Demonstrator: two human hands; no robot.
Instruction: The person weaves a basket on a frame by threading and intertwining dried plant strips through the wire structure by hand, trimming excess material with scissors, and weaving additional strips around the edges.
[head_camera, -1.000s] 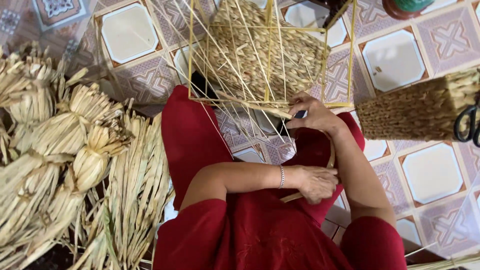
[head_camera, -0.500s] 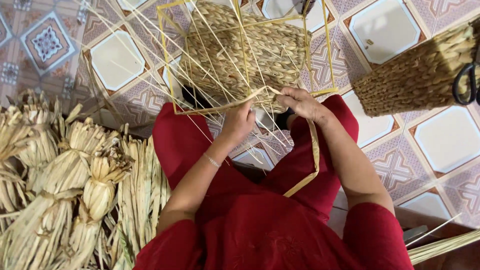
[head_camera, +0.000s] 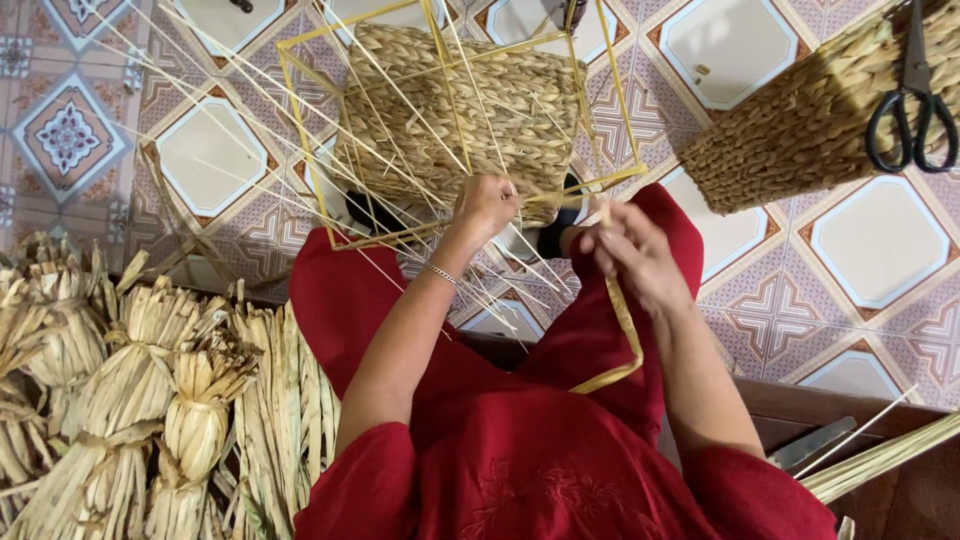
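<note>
Head view: left hand (head_camera: 487, 205) now grips basket frame (head_camera: 322, 215).

Scissors (head_camera: 912, 110) on finished basket (head_camera: 800, 130), right.

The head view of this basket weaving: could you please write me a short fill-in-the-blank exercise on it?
1. The left hand grips the edge of the half-woven ____.
2. The right hand pinches a flat yellow ____.
3. The black scissors lie on the finished basket at the ____ of the picture.

Missing words: basket; strip; right
</note>
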